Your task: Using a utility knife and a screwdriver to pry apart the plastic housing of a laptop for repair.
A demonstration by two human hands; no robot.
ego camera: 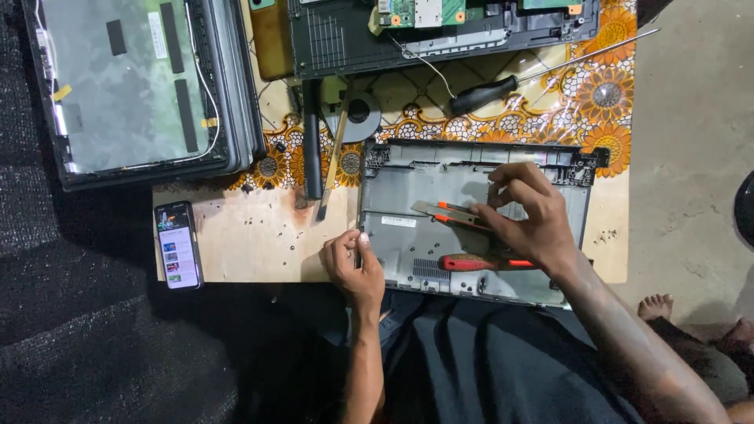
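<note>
I'm pinching the grey laptop base cover's (408, 196) left edge with my left hand (353, 263), my right hand (530, 212) gripping an orange utility knife (452, 213) mid-frame.

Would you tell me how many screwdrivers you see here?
2. A black-handled screwdriver lies on the flowered cloth above the grey laptop base cover; a red-handled screwdriver lies on that cover, below the right hand. Others may be hidden.

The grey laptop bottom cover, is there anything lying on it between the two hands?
Yes. On the laptop bottom cover, a red-handled screwdriver lies between the left hand at the cover's left edge and the right hand. The right hand holds a utility knife, its tip pointing left.
</note>
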